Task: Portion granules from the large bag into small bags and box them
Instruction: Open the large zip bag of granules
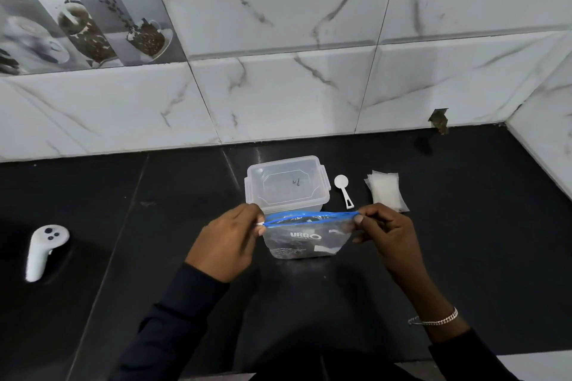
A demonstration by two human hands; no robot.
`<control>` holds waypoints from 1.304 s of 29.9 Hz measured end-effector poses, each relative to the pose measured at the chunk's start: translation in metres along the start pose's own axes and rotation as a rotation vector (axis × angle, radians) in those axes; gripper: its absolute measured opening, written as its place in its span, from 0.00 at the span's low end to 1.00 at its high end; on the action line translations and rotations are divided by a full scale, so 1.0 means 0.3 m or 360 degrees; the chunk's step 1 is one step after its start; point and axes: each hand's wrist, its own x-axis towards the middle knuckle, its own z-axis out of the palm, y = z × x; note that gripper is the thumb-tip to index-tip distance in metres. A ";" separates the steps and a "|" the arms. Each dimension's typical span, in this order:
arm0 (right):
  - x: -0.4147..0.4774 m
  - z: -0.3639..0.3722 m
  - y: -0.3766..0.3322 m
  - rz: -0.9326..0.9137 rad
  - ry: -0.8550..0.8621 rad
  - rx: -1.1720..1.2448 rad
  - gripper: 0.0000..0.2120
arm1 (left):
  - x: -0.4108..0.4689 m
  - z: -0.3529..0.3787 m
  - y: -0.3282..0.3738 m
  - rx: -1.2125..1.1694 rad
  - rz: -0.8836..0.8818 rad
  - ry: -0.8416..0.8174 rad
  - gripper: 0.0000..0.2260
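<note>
Both hands (229, 241) (387, 238) pinch the zip bag (306, 235) holding dark granules (297, 219)

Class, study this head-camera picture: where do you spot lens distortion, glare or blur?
Head view: the wide lens bows the wall tile joints; faint sheen lies on the black counter behind the box; the large bag between the left hand and right hand is sharp, its print legible.

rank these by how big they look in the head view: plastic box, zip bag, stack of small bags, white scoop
1. plastic box and zip bag: about alike; the bag is nearer the camera, so I won't rank the two.
2. stack of small bags
3. white scoop
</note>
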 end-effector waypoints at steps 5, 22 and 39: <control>-0.007 -0.006 -0.018 -0.0130 -0.0084 -0.0293 0.17 | -0.008 0.012 0.010 -0.0259 -0.0018 0.0044 0.02; 0.092 0.170 -0.132 -0.0464 -0.0702 -0.1583 0.08 | 0.000 0.041 0.063 -0.0587 -0.0169 0.0188 0.05; -0.026 0.231 -0.090 0.0076 -0.0518 -0.0971 0.10 | 0.035 0.191 0.237 -0.2484 -0.1634 0.0393 0.06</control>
